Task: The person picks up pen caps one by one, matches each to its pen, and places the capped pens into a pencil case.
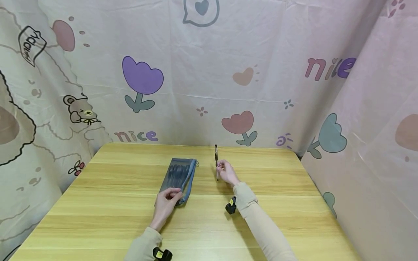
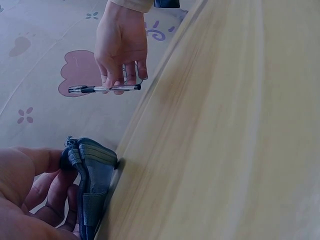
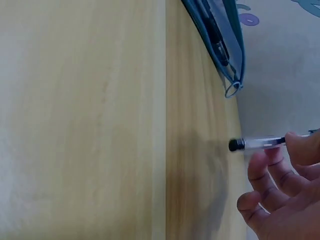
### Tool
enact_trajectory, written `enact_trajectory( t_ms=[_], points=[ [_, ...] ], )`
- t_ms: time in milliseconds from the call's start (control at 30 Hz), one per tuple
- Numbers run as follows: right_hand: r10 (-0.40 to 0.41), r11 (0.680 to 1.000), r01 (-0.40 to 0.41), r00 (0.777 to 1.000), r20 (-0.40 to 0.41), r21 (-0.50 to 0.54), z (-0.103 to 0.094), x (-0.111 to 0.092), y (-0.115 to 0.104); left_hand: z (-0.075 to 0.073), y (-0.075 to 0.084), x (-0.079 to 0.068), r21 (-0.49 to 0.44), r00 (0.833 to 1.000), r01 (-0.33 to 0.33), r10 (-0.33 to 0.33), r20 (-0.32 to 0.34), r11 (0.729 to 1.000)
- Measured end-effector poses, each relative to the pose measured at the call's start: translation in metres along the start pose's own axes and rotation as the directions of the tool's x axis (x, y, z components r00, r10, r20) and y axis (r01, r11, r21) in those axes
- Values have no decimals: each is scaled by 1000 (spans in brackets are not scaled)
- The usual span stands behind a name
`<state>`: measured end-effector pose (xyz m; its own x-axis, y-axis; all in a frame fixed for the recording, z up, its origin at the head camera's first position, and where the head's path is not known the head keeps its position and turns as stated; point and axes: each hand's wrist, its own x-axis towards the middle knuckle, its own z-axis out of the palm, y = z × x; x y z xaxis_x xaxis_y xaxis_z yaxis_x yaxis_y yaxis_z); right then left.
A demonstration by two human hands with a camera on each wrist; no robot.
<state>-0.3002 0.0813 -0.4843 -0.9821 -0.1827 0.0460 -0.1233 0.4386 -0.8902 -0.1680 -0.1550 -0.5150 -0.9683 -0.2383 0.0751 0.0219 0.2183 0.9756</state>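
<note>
A see-through grey pencil case [image 1: 167,181] with a blue zip edge lies on the table, several dark pens visible inside. Its zipped side gapes, as the right wrist view of the case [image 3: 201,21] shows. At the near end, my left hand [image 1: 164,206] pinches the zip edge between thumb and fingers; the left wrist view shows that end of the case [image 2: 93,175] up close. To the right of the case, my right hand [image 1: 228,174] holds a clear-barrelled pen with black ends [image 1: 216,154] between thumb and fingertips, above the table and apart from the case.
The wooden table [image 1: 104,181] extends around both hands. Behind it and at both sides hangs a printed curtain [image 1: 196,72] that meets the table's far edge. Small black devices sit at both wrists, one by the right cuff [image 1: 231,205] and one by the left [image 1: 162,254].
</note>
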Motion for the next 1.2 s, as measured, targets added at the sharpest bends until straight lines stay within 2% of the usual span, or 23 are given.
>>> enact_trajectory(
  t_ms=[333,533,700,933,1033,1200],
  points=[
    [69,986,-80,995,76,147,3,-2,-2,0,2,-1,10,1000,29,-29,2,1000],
    [175,929,-217,971,160,299,9,-6,-6,0,-1,-2,6,1000,9,-9,5,1000],
    [239,895,-301,947,216,328,19,-7,-10,0,0,-2,2,1000,13,-13,3,1000],
    [266,839,-380,911,315,391,39,-8,-18,1,2,-2,30,1000,-14,14,-8,999],
    [268,826,-396,902,339,400,49,-9,-22,3,2,-2,31,1000,-13,14,-17,999],
    [250,835,-391,897,365,386,64,-9,-28,5,1,2,33,1000,-5,5,-21,999]
  ],
)
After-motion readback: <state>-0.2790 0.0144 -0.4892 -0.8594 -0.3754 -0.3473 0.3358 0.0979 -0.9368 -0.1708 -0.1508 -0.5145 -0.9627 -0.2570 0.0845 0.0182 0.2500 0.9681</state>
